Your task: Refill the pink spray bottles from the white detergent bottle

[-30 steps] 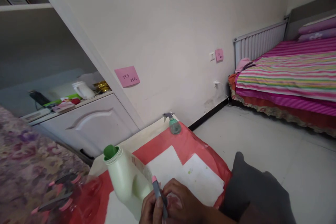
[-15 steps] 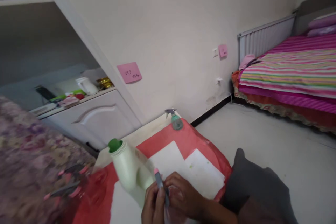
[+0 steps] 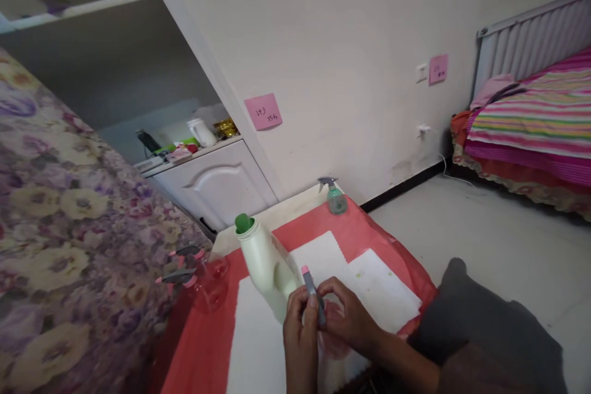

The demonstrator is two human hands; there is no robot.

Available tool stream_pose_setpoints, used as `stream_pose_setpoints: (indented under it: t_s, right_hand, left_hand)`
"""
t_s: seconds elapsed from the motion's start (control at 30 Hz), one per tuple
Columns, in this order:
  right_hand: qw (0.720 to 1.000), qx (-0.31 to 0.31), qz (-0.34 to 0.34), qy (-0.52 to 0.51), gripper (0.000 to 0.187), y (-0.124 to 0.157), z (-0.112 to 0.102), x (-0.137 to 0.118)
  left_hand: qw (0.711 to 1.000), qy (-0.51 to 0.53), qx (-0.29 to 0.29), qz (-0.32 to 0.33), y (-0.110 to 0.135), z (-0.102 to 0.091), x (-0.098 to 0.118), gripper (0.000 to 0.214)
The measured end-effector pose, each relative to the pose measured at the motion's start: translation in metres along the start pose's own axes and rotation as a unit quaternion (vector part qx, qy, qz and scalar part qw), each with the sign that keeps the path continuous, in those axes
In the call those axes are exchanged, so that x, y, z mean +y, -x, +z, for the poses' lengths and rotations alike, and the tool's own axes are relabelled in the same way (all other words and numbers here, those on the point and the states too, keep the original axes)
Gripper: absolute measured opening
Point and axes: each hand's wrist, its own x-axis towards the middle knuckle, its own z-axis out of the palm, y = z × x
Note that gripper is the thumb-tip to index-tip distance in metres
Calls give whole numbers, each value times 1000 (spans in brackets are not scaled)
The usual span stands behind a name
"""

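Note:
My left hand [image 3: 299, 332] pinches a slim grey stick with a pink tip [image 3: 312, 292], held upright over the table. My right hand [image 3: 347, 319] is closed around something clear and pinkish [image 3: 330, 314] beside the stick; I cannot make out what it is. Just behind the hands stands a pale green jug with a green cap [image 3: 265, 261]. White paper sheets [image 3: 369, 283] lie on the red table cover [image 3: 203, 345] under the hands.
A small green spray bottle [image 3: 334, 196] stands at the table's far corner. Clear pink bottles [image 3: 203, 271] sit at the left edge by a floral bedspread [image 3: 60, 215]. A white cabinet [image 3: 217, 181], a pink note [image 3: 263, 112], a striped bed [image 3: 530, 123] and a dark cushion [image 3: 489, 326] surround the table.
The view has swung left and down, so the floral bedspread fills more of the left. Both hands have risen slightly in view and still hold the stick.

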Motion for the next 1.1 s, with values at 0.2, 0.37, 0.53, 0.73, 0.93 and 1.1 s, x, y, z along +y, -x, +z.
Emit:
stream_pose_setpoints:
  t_s: [0.2,0.37,0.53,0.73,0.93,1.1]
  right_hand:
    - [998,-55,-30,3,15,-3,-2,-2]
    - [999,-35,15,-10,26,-3,-1,-3]
    - [999,-45,3,-8,21,-1,0,-4]
    - [998,-60,-19,-5,23,-2,-1,-3]
    - [998,-48,-7,-29,20,-4,0,-7]
    - [999,-43,-15,-22,18,-5,-1,-15]
  left_hand:
    - [1000,4,-2,-9,1,0,6,30]
    - [1000,9,7,-11,2,0,12,29]
    - [1000,9,5,-28,1,1,10,35]
    - [999,30,15,-33,2,-1,8,37]
    - [999,42,1,-32,3,-6,3,41]
    - [998,31,-43,-22,0,-16,6,40]
